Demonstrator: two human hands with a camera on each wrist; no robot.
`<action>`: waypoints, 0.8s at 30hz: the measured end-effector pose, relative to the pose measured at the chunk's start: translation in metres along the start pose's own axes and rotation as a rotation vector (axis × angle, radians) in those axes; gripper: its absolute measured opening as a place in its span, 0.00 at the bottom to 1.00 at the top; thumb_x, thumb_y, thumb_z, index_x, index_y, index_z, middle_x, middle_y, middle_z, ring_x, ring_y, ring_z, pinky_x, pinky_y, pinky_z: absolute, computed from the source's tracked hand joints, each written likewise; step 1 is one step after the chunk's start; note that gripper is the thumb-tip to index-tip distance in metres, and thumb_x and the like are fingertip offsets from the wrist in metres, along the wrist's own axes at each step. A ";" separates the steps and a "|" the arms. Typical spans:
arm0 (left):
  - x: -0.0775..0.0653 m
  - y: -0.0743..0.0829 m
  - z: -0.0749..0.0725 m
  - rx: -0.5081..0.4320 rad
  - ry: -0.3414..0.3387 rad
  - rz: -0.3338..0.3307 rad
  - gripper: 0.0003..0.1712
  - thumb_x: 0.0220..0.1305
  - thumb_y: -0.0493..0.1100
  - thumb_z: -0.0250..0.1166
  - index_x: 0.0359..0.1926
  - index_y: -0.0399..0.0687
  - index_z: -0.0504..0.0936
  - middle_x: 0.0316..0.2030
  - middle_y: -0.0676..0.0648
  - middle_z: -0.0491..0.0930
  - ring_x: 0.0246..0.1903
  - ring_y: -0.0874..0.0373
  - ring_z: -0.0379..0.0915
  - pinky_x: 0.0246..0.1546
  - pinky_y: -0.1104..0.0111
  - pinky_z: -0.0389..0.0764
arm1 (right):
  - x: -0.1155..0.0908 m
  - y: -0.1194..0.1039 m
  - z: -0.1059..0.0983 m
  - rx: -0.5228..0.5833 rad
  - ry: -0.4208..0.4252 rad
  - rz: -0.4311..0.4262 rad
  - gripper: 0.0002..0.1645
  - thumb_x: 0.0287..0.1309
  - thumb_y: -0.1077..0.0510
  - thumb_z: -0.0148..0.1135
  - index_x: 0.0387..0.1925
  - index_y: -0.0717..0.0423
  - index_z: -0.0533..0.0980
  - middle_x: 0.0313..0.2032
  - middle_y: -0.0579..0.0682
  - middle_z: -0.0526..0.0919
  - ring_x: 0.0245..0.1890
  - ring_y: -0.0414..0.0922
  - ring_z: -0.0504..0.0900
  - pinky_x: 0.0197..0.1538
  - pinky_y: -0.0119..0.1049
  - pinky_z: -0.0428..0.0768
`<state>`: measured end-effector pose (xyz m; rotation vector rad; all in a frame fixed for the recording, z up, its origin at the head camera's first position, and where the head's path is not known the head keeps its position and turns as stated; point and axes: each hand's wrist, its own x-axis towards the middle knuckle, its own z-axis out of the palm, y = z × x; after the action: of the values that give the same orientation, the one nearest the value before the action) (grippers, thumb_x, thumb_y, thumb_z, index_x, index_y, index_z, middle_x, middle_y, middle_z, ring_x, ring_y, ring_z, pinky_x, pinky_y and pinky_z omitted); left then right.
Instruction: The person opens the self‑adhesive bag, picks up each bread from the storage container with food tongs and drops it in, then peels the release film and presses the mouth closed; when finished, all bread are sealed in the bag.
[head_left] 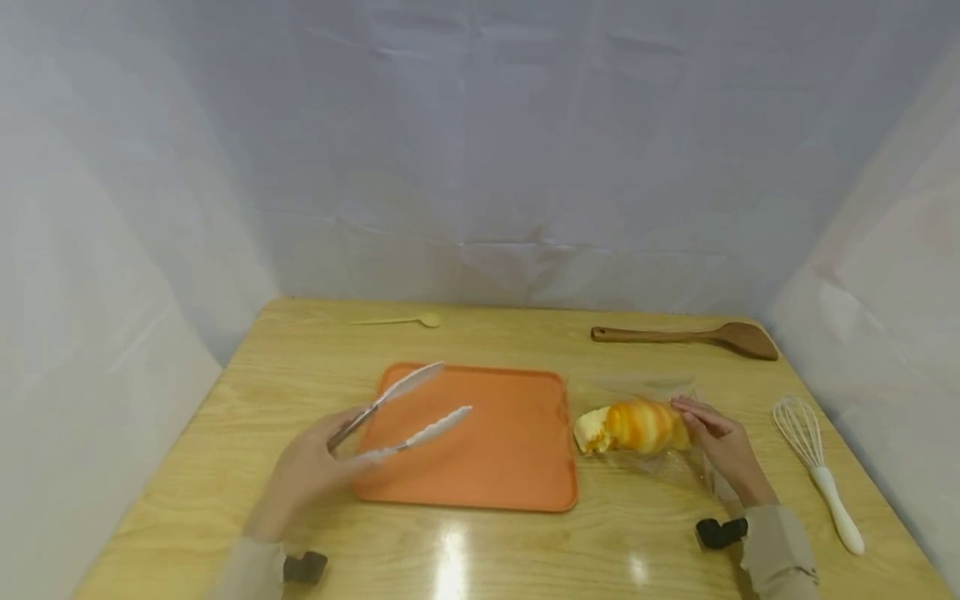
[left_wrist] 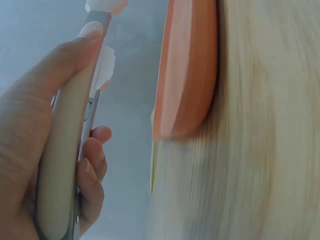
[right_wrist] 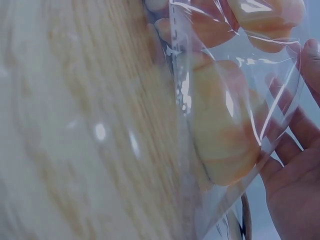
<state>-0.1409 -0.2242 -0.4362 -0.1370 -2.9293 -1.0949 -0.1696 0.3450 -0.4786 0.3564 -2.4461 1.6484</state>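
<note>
My left hand (head_left: pixel 307 475) grips a pair of tongs (head_left: pixel 437 427) by the handles, arms spread apart and pale scalloped tips over the orange tray (head_left: pixel 495 450). In the left wrist view the thumb lies along one tong handle (left_wrist: pixel 65 165), with fingers curled at the other. Right of the tray lies a clear plastic bag (head_left: pixel 675 387) containing a striped golden bread roll (head_left: pixel 641 425) and a paler bread piece (head_left: pixel 592 431). My right hand (head_left: pixel 727 450) holds the bag's right end between thumb and fingers; fingers show behind the plastic in the right wrist view.
At the back left of the wooden table (head_left: pixel 300 350) lies a small yellow spoon (head_left: pixel 427 319). A brown wooden spatula (head_left: pixel 738 339) rests at the back right. A whisk with a white handle (head_left: pixel 840 508) lies near the right edge. Pale sheets (head_left: pixel 480 167) surround the table.
</note>
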 end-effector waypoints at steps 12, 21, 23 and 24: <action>-0.014 -0.046 -0.022 -0.057 0.079 -0.194 0.59 0.51 0.65 0.72 0.74 0.39 0.56 0.66 0.27 0.64 0.63 0.26 0.59 0.58 0.31 0.64 | -0.002 0.006 -0.001 0.000 0.001 -0.013 0.20 0.72 0.62 0.49 0.58 0.71 0.73 0.55 0.21 0.75 0.59 0.17 0.68 0.56 0.11 0.69; -0.023 -0.081 -0.035 -0.117 0.160 -0.433 0.65 0.51 0.68 0.70 0.76 0.41 0.46 0.70 0.25 0.54 0.66 0.24 0.52 0.61 0.30 0.57 | -0.001 0.006 -0.002 -0.008 -0.018 -0.001 0.21 0.73 0.61 0.48 0.60 0.70 0.72 0.56 0.20 0.74 0.60 0.17 0.66 0.56 0.11 0.69; -0.025 -0.086 -0.039 -0.127 0.171 -0.475 0.65 0.52 0.69 0.69 0.76 0.40 0.46 0.70 0.25 0.55 0.66 0.24 0.53 0.61 0.31 0.57 | -0.001 0.005 -0.001 0.002 -0.016 -0.012 0.21 0.73 0.62 0.48 0.60 0.71 0.72 0.55 0.21 0.75 0.60 0.17 0.67 0.57 0.11 0.69; -0.025 -0.088 -0.041 -0.129 0.171 -0.491 0.65 0.52 0.70 0.68 0.76 0.40 0.46 0.70 0.25 0.56 0.65 0.25 0.54 0.60 0.31 0.59 | -0.001 0.005 -0.001 0.009 -0.015 -0.019 0.20 0.73 0.63 0.48 0.59 0.71 0.72 0.55 0.21 0.75 0.60 0.17 0.67 0.57 0.11 0.69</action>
<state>-0.1240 -0.3194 -0.4636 0.6736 -2.8021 -1.2655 -0.1706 0.3474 -0.4830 0.3937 -2.4393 1.6557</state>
